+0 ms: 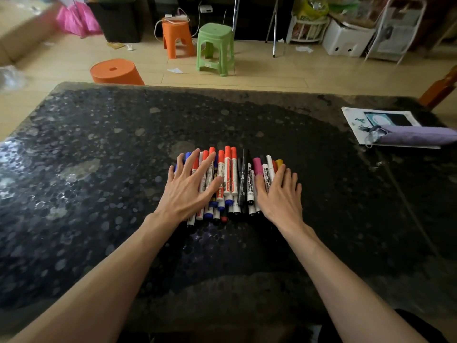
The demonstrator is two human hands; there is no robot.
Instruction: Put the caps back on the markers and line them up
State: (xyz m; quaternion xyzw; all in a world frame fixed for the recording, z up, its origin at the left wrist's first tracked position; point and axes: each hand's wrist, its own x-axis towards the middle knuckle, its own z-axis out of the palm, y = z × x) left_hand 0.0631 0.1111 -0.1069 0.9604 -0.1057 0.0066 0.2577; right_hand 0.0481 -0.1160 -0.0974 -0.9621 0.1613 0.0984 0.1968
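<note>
Several capped markers (pixel 231 179) lie side by side in a bunch on the dark speckled table (pixel 99 169), pointing away from me. Their caps are red, blue, black, pink and yellow. My left hand (pixel 190 186) lies flat with straight, spread fingers on the left part of the bunch, over the blue and red ones. My right hand (pixel 279 191) lies flat with straight fingers against the right part, beside the pink-capped marker (pixel 258 166) and the white ones. Part of the markers is hidden under both hands.
A purple pouch (pixel 415 137) lies on a printed sheet (pixel 356 120) at the table's right edge. Beyond the far edge, on the floor, stand an orange tub (pixel 116 71), an orange stool (pixel 176 38) and a green stool (pixel 215 48).
</note>
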